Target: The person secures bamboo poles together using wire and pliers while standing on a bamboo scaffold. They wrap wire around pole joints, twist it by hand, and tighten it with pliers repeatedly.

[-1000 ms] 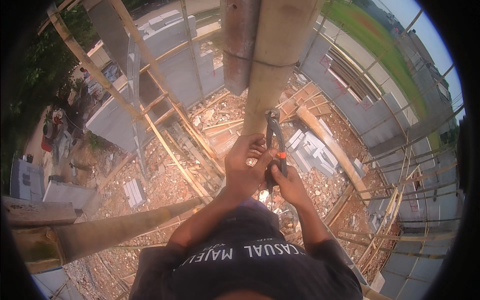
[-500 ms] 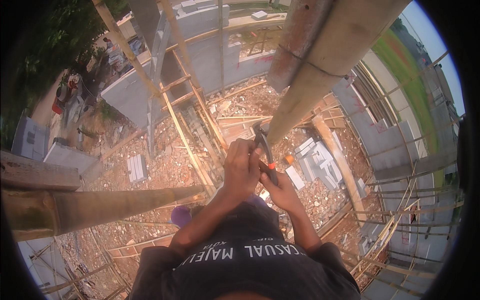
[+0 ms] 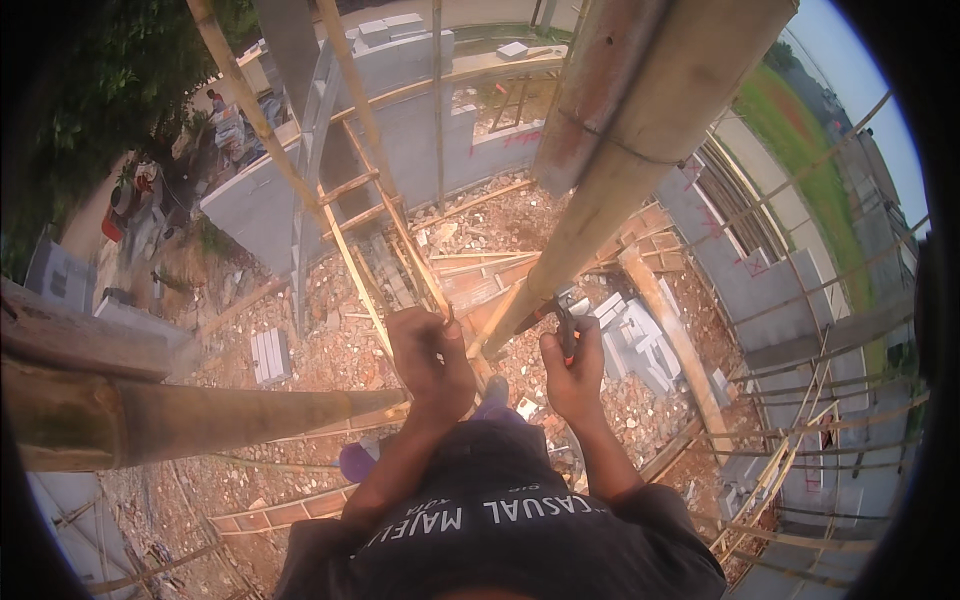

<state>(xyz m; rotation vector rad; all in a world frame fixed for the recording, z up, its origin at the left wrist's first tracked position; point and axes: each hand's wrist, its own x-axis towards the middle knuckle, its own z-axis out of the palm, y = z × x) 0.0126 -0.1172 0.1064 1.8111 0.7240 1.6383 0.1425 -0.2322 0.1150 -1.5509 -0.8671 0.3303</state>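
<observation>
My right hand (image 3: 573,378) is closed around dark-handled pincers (image 3: 569,330) with orange bands, held just right of the upright bamboo pole (image 3: 600,205). My left hand (image 3: 432,365) is raised to the left of that pole, its fingers curled in a pinch. Something thin may show at its fingertips, but it is too small to name. A gap separates the two hands. Higher up, a wire tie (image 3: 635,147) binds the bamboo pole against a reddish-brown beam (image 3: 590,90).
A thick bamboo pole (image 3: 250,410) crosses at the left beside a wooden beam (image 3: 80,335). Far below lies rubble-strewn ground (image 3: 310,360) with pale blocks (image 3: 640,335) and a timber plank (image 3: 680,350). Grey block walls (image 3: 250,210) and thin bamboo scaffolding (image 3: 790,450) stand around.
My hands, together on the pincers before, are now apart. The left has moved left and down; the right has shifted slightly right with the pincers.
</observation>
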